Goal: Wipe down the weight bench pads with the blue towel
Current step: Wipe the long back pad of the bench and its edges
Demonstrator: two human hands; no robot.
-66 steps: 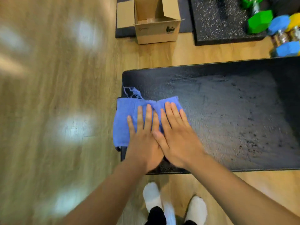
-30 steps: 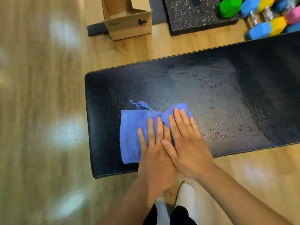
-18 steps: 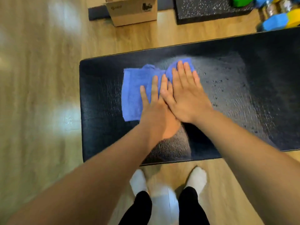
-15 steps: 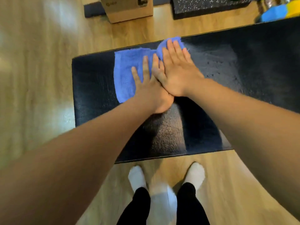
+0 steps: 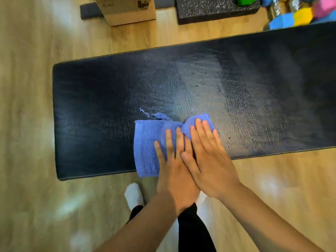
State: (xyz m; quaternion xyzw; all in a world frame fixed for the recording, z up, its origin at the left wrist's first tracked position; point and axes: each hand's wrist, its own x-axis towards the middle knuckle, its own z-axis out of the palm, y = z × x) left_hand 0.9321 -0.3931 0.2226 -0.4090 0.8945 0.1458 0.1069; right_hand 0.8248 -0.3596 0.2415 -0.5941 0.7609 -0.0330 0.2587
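The black weight bench pad (image 5: 101,99) runs across the view, with a wet sheen in its middle. A folded blue towel (image 5: 148,142) lies near the pad's front edge, its lower corner hanging just over that edge. My left hand (image 5: 174,170) lies flat on the towel, fingers together and pointing away from me. My right hand (image 5: 209,160) presses beside it, partly overlapping the left, its fingertips on the towel's right lobe. Neither hand curls around the cloth; both pin it under palm and fingers.
A cardboard box (image 5: 127,10) and a speckled black rubber mat (image 5: 209,10) lie on the wood floor beyond the bench. Several coloured dumbbells (image 5: 291,17) sit at the top right. My white-socked foot (image 5: 133,195) stands by the pad's front edge.
Both hands have dragged the towel from the pad's far edge back toward me to its front edge. Earlier they had pushed it from the pad's left end toward the middle.
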